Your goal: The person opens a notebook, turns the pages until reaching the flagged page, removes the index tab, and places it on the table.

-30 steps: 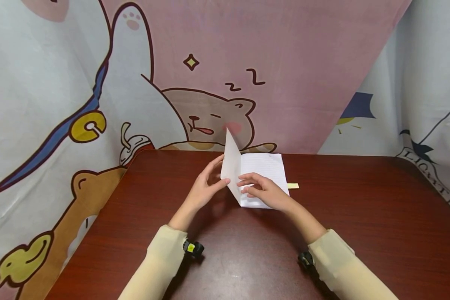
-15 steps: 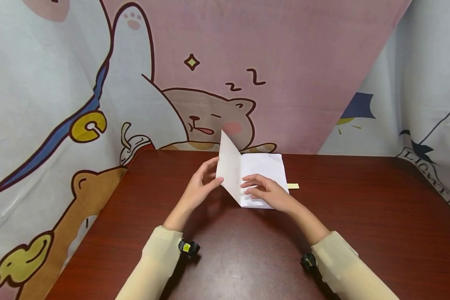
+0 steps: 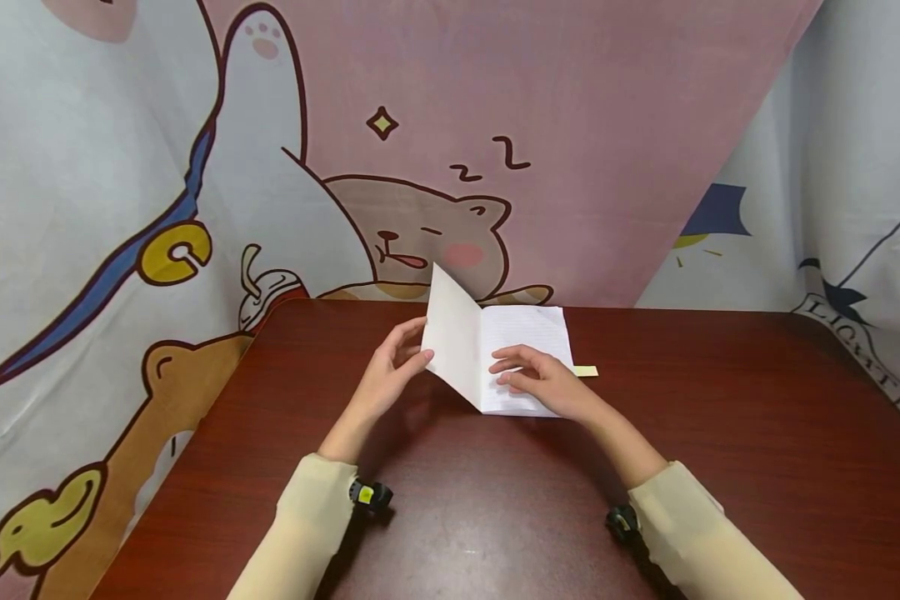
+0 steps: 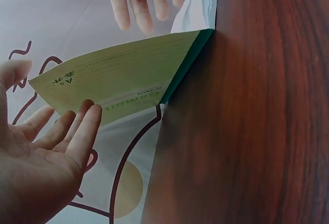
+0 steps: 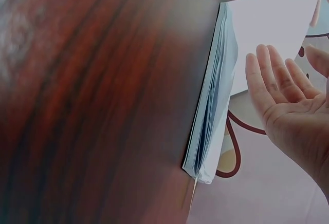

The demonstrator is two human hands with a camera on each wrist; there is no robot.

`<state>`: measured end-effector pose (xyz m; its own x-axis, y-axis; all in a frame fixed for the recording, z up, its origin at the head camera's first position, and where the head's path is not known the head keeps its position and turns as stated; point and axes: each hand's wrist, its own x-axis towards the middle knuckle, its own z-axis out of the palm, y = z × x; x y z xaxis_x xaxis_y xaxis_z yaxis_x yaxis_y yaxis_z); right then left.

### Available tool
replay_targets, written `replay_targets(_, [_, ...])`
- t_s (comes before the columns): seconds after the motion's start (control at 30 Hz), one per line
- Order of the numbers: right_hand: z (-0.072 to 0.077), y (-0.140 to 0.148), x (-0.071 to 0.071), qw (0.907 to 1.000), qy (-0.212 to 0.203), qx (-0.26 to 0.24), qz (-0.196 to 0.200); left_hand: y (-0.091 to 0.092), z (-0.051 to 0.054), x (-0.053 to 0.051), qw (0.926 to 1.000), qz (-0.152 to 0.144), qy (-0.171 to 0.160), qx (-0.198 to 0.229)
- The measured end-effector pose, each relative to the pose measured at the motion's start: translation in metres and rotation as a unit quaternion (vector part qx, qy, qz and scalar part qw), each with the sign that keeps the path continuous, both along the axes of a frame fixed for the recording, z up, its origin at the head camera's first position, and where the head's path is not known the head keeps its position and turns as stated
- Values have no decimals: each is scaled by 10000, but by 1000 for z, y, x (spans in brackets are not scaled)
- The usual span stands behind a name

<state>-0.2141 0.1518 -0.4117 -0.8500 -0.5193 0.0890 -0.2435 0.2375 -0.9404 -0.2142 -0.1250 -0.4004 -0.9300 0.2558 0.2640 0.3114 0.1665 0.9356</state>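
Note:
A notebook (image 3: pixel 531 329) lies on the table, its lined right-hand page showing. The front cover (image 3: pixel 453 342) stands raised at a slant on the left; its outer face is yellow-green with printed lettering and a dark green spine strip (image 4: pixel 186 66) in the left wrist view. My left hand (image 3: pixel 390 371) holds the cover's free edge, thumb on the inner side and fingers behind it. Over the lined page, my right hand (image 3: pixel 547 383) has loosely bent fingers and grips nothing; whether its fingertips touch the paper I cannot tell. A pale yellow tab (image 3: pixel 586 372) sticks out at the right edge.
The dark red-brown table (image 3: pixel 720 417) reaches to a cartoon-printed cloth (image 3: pixel 592 167) hanging behind it and along both sides. Black wrist cameras sit at both cuffs, one on the left (image 3: pixel 372 496) and one on the right (image 3: pixel 622 523).
The left hand has moved left and slightly down with the cover, which leans further open. My right hand has shifted slightly right over the page.

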Motion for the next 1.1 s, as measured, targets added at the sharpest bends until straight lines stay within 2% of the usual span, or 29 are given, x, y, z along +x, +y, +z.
replay_targets(0.2, [0,2,-1,10000,11,29,-80,-5,-1,0,9996,71,-259,62])
replay_targets(0.5, [0,9,-6,9998,98,38,-169,-12,-1,0,9987,254,-431,-2])
replay_targets(0.77, [1,17,-9,9993,163,19,-349,-17,-4,-1,9978,452,-472,-68])
replay_targets(1.1, [4,25,-9,9986,28,-52,-526,-22,-9,-4,9964,702,-460,-119])
